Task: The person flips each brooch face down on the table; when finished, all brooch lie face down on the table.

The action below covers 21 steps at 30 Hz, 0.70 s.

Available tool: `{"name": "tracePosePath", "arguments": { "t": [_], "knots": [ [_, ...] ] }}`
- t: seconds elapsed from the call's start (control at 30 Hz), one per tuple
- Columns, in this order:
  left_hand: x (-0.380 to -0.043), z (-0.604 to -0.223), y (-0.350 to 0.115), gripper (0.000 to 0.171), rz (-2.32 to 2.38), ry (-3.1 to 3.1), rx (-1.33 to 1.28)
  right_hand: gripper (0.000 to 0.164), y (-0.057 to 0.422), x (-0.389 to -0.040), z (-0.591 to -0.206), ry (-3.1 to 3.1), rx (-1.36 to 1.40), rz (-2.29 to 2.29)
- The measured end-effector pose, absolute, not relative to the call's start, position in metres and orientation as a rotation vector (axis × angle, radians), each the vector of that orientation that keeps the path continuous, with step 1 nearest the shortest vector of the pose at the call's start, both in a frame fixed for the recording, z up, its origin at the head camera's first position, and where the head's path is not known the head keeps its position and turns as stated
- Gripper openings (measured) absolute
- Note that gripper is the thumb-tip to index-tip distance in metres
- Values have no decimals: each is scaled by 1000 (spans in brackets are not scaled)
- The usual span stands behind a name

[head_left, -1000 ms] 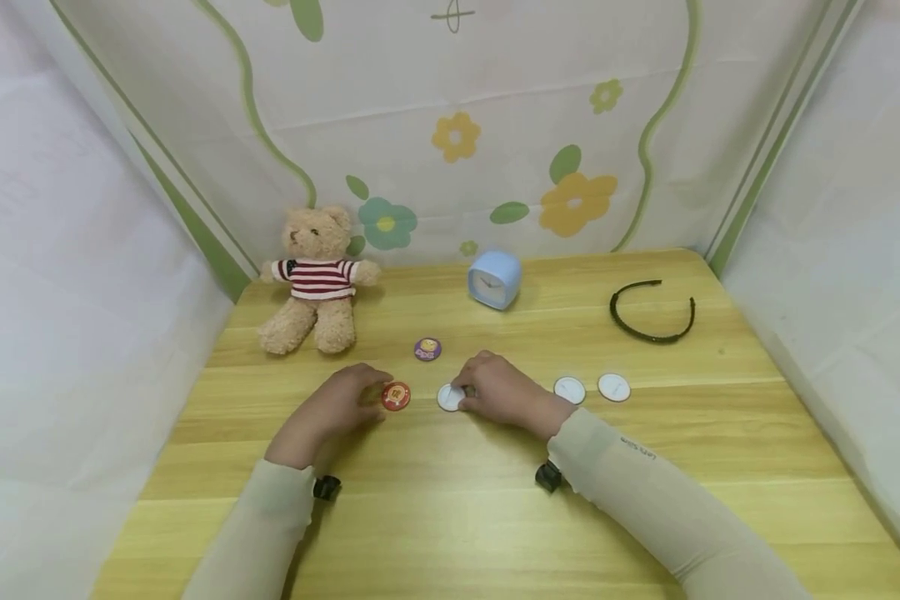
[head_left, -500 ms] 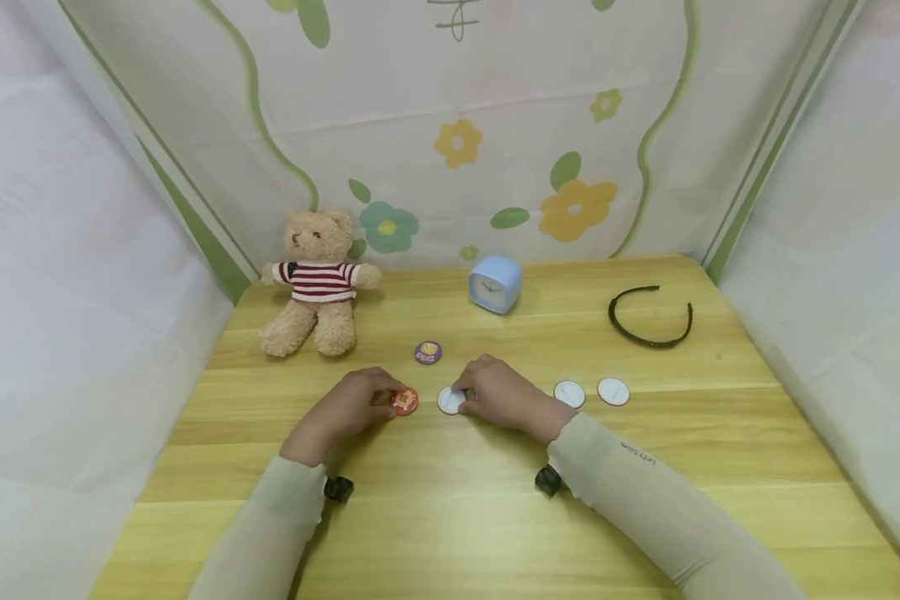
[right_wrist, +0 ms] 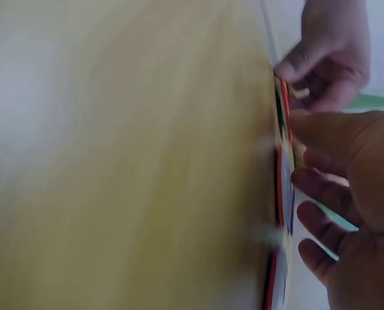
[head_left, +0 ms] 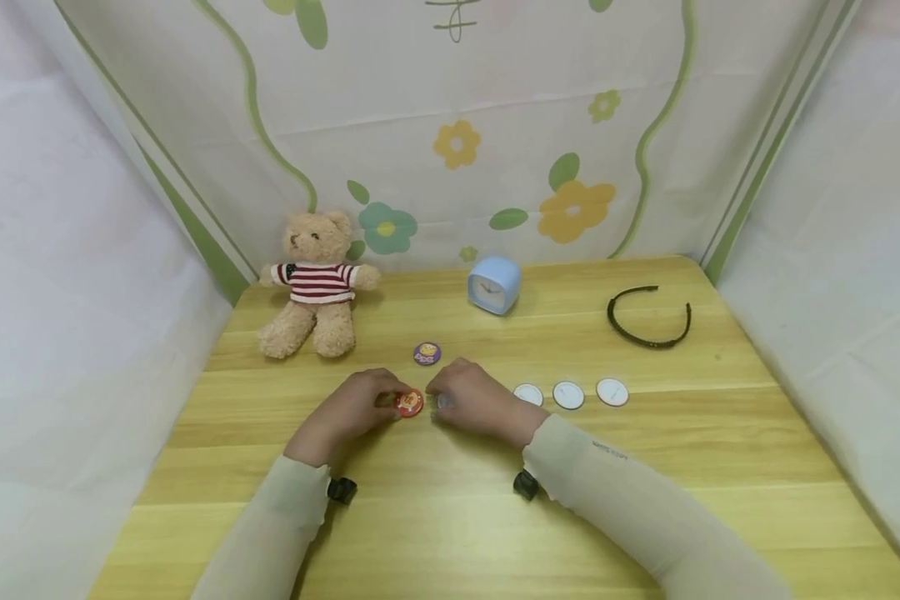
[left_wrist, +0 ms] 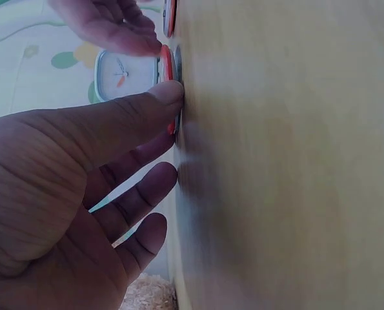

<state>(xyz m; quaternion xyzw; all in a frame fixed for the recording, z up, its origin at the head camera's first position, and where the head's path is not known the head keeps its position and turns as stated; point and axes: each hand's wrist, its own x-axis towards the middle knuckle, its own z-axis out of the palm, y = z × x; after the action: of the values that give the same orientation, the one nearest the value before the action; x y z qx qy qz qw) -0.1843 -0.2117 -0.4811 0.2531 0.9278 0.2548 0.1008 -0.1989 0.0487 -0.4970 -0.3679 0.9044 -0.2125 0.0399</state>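
Observation:
With thumb and fingers my left hand (head_left: 354,408) pinches the edge of a round red button badge (head_left: 409,403), printed side up. In the left wrist view the red badge (left_wrist: 168,61) stands edge-on against the table. My right hand (head_left: 480,400), slightly blurred, has its fingertips right at the badge's other edge. Its fingers are loosely bent in the right wrist view. A pale disc (head_left: 444,402) lies mostly hidden behind those fingers. To the right, white discs (head_left: 568,395) with a thin line across them lie in a row. A purple button badge (head_left: 427,353) lies just beyond the hands.
A teddy bear (head_left: 318,283) in a striped shirt sits at the back left of the wooden table (head_left: 435,517). A blue clock (head_left: 494,286) stands at the back middle. At the back right lies a black headband (head_left: 648,318). White cloth walls (head_left: 450,75) enclose the table.
My left hand has moved slightly right and now pinches the red badge, which has shifted right too. The right hand has moved left off the white disc toward the red badge, uncovering another white disc.

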Motion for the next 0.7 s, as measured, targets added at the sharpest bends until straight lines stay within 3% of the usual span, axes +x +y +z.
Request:
{"name": "tracePosePath", "arguments": {
  "t": [0.33, 0.53, 0.7],
  "knots": [
    [-188, -482, -212, 26, 714, 2765, 747, 11, 20, -197, -505, 2885, -1195, -574],
    [-187, -483, -215, 17, 735, 2764, 807, 11, 18, -199, -507, 2908, -1212, -528],
    [-185, -479, -222, 22, 743, 2754, 844, 17, 22, -198, -503, 2909, -1189, -577]
  ]
}}
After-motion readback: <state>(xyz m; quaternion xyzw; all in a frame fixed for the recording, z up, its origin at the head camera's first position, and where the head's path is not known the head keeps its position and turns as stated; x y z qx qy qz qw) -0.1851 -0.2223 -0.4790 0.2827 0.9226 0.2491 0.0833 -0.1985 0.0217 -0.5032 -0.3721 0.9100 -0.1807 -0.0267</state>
